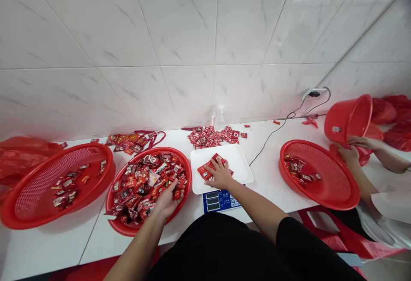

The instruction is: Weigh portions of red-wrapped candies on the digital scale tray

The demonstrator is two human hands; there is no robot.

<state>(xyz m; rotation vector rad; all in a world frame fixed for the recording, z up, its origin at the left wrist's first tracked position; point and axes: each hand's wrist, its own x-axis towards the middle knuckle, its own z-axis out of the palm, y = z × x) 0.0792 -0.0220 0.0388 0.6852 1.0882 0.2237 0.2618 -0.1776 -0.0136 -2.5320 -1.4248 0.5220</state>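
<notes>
My left hand (167,199) is over the right side of a red basket (189,177) heaped with wrapped candies (138,182). Its thumb and fingers close around a small red-wrapped candy (176,193). On the white tray (239,165) of a scale, my right hand (221,175) lies with fingers spread over red packets (204,171), palm down and touching them. Part of those packets is hidden under the hand. The scale's blue panel (221,201) with its displays shows below the tray.
Small red packets (208,136) lie behind the tray by a clear bottle (219,117). Red baskets (107,167) (348,187) stand left and right. A black cable (268,137) runs to a wall socket. At right, a co-worker's hands hold a red tub (343,118).
</notes>
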